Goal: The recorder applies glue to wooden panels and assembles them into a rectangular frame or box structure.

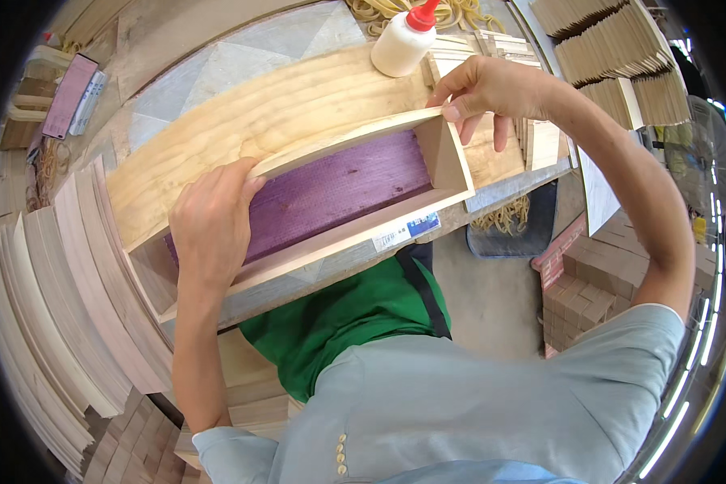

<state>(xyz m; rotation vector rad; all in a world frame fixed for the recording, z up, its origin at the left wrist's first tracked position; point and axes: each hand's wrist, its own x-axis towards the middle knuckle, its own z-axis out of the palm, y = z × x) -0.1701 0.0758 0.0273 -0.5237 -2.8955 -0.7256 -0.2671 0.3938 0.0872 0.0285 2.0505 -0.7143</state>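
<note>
A long, narrow wooden box frame [455, 161] rests on the workbench in front of me, with a purple panel [339, 191] showing inside it. My left hand [214, 214] grips the far side wall of the box near its left end, fingers bent over the edge. At the far right corner my right hand [488, 97] pinches the box's rim between thumb and forefinger, its other fingers hanging loose. Just beyond the box stands a white glue bottle [401, 47] with a red cap. Thin wooden slats [540, 145] lie beside my right hand.
Tall stacks of pale boards [105, 266] flank the bench on the left. More stacked slats [617, 48] stand at the far right. A dark bin [508, 242] with rubber bands sits below the bench, near piled wooden blocks [593, 282]. Rubber bands [460, 14] lie behind the bottle.
</note>
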